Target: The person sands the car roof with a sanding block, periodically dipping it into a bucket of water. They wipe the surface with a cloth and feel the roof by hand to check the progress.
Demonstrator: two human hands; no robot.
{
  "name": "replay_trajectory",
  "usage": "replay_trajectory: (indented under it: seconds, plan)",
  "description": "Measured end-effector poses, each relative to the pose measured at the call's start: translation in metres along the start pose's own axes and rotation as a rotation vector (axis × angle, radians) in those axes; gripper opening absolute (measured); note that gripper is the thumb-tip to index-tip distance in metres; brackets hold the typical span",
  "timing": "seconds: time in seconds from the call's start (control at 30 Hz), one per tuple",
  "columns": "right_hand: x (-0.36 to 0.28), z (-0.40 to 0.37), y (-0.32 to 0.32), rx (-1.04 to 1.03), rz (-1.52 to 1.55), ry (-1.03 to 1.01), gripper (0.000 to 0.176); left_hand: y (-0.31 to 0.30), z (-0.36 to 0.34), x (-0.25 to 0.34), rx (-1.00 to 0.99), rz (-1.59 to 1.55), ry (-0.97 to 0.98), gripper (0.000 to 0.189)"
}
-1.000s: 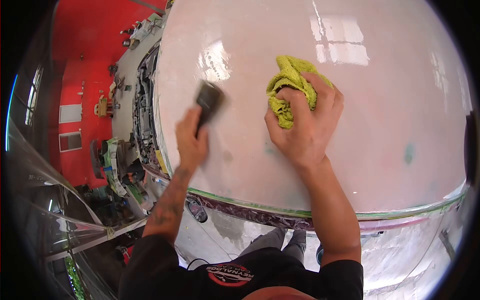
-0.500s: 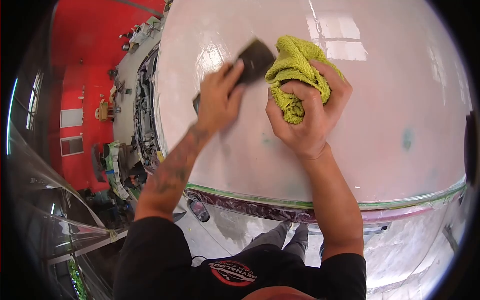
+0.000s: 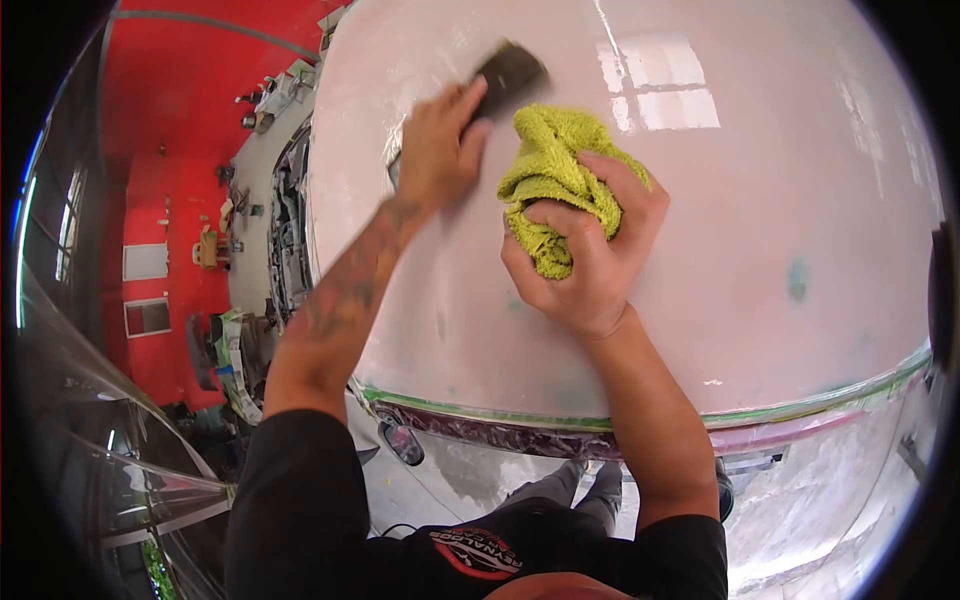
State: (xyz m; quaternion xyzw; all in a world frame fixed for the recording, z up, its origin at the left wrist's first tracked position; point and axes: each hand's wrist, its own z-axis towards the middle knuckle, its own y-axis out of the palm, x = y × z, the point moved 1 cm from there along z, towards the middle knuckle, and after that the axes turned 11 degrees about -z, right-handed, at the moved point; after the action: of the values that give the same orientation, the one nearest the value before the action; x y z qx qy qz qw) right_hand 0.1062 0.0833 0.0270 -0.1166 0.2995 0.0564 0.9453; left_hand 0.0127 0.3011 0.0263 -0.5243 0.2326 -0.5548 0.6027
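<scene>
My left hand point(image 3: 438, 150) is closed on a long dark block point(image 3: 512, 78) that lies against the wet, pale pink panel point(image 3: 700, 270). The block's far end sticks out past the fingers, and a small part of its other end shows by the wrist. To its right, my right hand point(image 3: 600, 245) grips a bunched yellow-green towel point(image 3: 562, 165) over the panel. The fingers press into the folds, and the towel's underside is hidden. Bluish-green spots mark the panel, one of them point(image 3: 797, 279) to the right.
Green tape point(image 3: 560, 422) runs along the panel's near edge, above a dark maroon strip. A side mirror point(image 3: 402, 442) is below it at the left. Beyond the panel's left side are an exposed engine bay point(image 3: 290, 225), a red wall point(image 3: 175, 215) and clear plastic sheeting point(image 3: 90, 380).
My left hand and the block have shifted slightly up the panel. My right hand has moved left and a little down with the towel. The whole view has shifted slightly.
</scene>
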Motion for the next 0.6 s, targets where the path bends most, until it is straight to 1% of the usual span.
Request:
replay_trajectory:
  seconds: [0.03, 0.07, 0.1, 0.13, 0.17, 0.23, 0.3, 0.33, 0.37, 0.4, 0.43, 0.47, 0.5, 0.53, 0.57, 0.6]
  plan:
    - [-0.002, 0.002, -0.003, -0.034, -0.012, -0.005, 0.033, -0.002, -0.033, 0.029, -0.051, -0.044, 0.075, 0.051]
    - [-0.003, 0.003, -0.006, -0.072, -0.023, -0.01, 0.033, -0.008, -0.067, 0.055, -0.133, -0.046, 0.097, 0.054]
    - [-0.004, 0.004, -0.007, -0.066, -0.023, -0.009, 0.033, -0.018, -0.092, 0.069, -0.24, -0.06, 0.203, 0.057]
    - [-0.004, 0.005, -0.006, -0.076, -0.008, -0.005, 0.032, -0.025, -0.098, 0.066, -0.322, -0.063, 0.266, 0.055]
    - [-0.006, 0.003, -0.006, -0.096, 0.003, 0.002, 0.032, -0.028, -0.087, 0.057, -0.326, -0.067, 0.269, 0.055]
    - [-0.005, 0.002, -0.003, -0.097, -0.005, -0.014, 0.031, -0.02, -0.035, 0.024, -0.293, -0.075, 0.291, 0.05]
    - [-0.007, 0.001, -0.004, -0.13, -0.008, -0.028, 0.03, -0.008, 0.039, -0.026, -0.132, -0.072, 0.272, 0.048]
    - [-0.007, 0.001, -0.002, -0.13, -0.037, -0.039, 0.031, -0.003, 0.083, -0.057, -0.084, -0.074, 0.199, 0.049]
    - [-0.007, -0.001, -0.003, -0.136, -0.05, -0.04, 0.031, 0.001, 0.107, -0.076, -0.045, -0.077, 0.119, 0.05]
    - [-0.007, -0.003, -0.003, -0.193, -0.07, -0.027, 0.031, 0.005, 0.108, -0.07, -0.049, -0.086, 0.117, 0.05]
    - [-0.007, -0.003, -0.002, -0.249, -0.081, -0.019, 0.031, 0.008, 0.109, -0.062, 0.012, -0.051, 0.102, 0.049]
    - [-0.011, -0.004, -0.001, -0.255, -0.073, -0.014, 0.031, 0.008, 0.105, -0.054, 0.067, -0.009, 0.082, 0.049]
    - [-0.011, -0.003, -0.001, -0.23, -0.059, -0.017, 0.032, 0.005, 0.08, -0.031, -0.029, -0.034, 0.13, 0.048]
    - [-0.008, -0.002, -0.001, -0.2, -0.055, -0.02, 0.033, 0.007, 0.044, -0.011, -0.071, -0.032, 0.259, 0.049]
    - [-0.008, -0.004, -0.001, -0.195, -0.067, -0.011, 0.033, 0.001, 0.007, 0.016, -0.238, -0.129, 0.176, 0.053]
    - [-0.01, -0.006, -0.001, -0.194, -0.011, 0.018, 0.03, -0.008, -0.014, 0.033, -0.476, -0.722, -0.173, 0.058]
